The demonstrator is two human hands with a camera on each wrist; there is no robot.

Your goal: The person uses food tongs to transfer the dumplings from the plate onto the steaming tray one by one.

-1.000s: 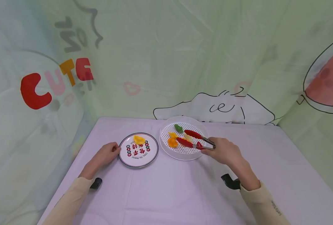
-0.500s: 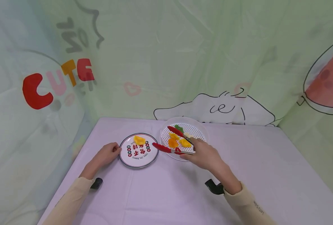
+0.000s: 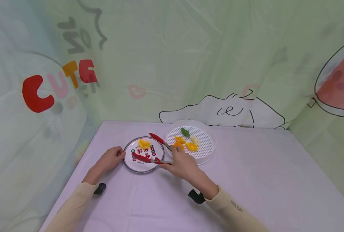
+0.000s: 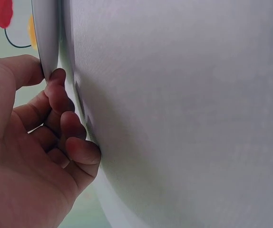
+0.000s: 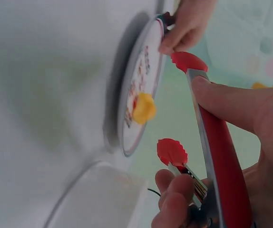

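The right hand [image 3: 180, 162] has carried the open red tongs [image 3: 148, 151] from the strainer [image 3: 208, 145] to over the plate [image 3: 129, 164], fingers curled round the handles. Left hand [image 3: 109, 159] still pinches the plate's rim.

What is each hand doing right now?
Left hand: fingers curled on the plate rim, holding it.
Right hand: grips the red tongs, tips apart over the plate, nothing between them.

Head view: taken from above the near table edge, facing forward and down; both hands, the printed plate [image 3: 143, 154] and the perforated tray [image 3: 206, 146] are covered at middle distance. Left wrist view: set very close behind the left hand [image 4: 27, 156], facing the plate rim [image 4: 45, 38] edge-on. Right wrist view: set close behind the right hand [image 5: 241, 156], looking along the red tongs [image 5: 208, 123] leftward. The plate is shared by all three views.
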